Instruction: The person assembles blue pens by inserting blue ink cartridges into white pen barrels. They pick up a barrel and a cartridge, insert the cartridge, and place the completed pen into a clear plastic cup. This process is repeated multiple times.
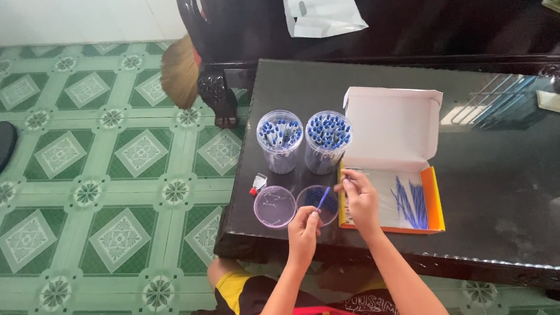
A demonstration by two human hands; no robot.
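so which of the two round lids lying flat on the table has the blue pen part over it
The right-hand lid, the one beside the orange box. The left hand holds a blue pen part over it, while the left lid lies apart with nothing blue above it.

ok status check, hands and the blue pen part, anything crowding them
Left hand pinching a blue pen part over a clear lid. Right hand at the open box edge, grip contents unclear. Two clear jars close behind.
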